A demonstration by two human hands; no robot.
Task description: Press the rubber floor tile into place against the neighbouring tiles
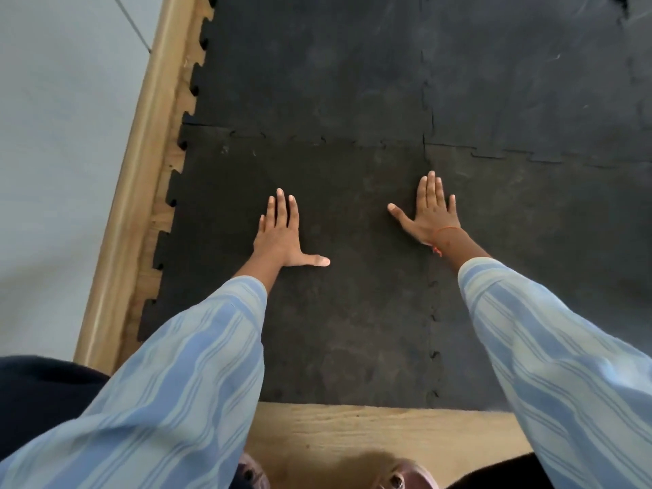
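Along the left, bare wood floor (165, 213) shows beside the toothed edge of the rubber tile (338, 294). The left hand (282, 234) lies flat and spread on it; the right hand (432, 213) presses flat at its right seam against the neighbouring tiles (547, 213).

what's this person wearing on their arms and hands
Both arms are in loose long sleeves striped light blue and pale grey-green, left sleeve and right sleeve. The left hand is bare, no ring visible. The right hand is bare too, with a thin orange thread tied around the wrist.
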